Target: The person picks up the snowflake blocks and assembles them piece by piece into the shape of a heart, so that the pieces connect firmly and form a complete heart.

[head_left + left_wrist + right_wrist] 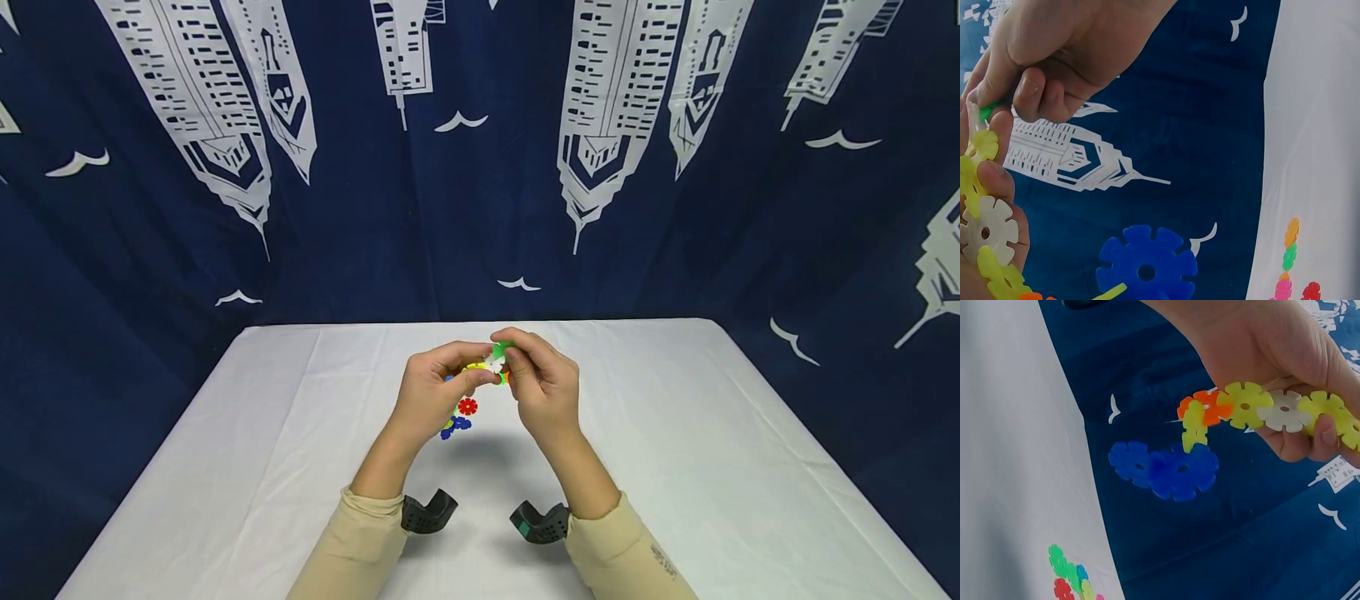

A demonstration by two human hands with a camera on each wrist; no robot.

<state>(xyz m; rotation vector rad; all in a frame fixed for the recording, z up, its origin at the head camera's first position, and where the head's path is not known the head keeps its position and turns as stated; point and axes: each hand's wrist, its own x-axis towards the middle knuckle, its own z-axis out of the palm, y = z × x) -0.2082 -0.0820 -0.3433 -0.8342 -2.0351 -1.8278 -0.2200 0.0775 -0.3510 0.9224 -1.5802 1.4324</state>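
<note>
My left hand (438, 392) grips a chain of slotted, flower-shaped plastic discs joined edge to edge. Along it run yellow discs (1245, 405), a white disc (1284, 411) and an orange disc (1215, 411). Past a yellow disc standing edge-on, the chain's far end carries two blue discs (1183, 476), hanging below the left hand. Between thumb and fingers, my right hand (551, 385) pinches a green disc (501, 348). That green disc meets a white disc (494, 362) at the left fingertips; fingers partly hide both.
Loose discs lie on the white-covered table (675, 467) beneath the hands, among them a red disc (468, 406), a green disc (1290, 257) and a pink disc (1283, 289). A dark blue curtain (420, 233) with white building prints hangs behind the table. Each wrist wears a black mount.
</note>
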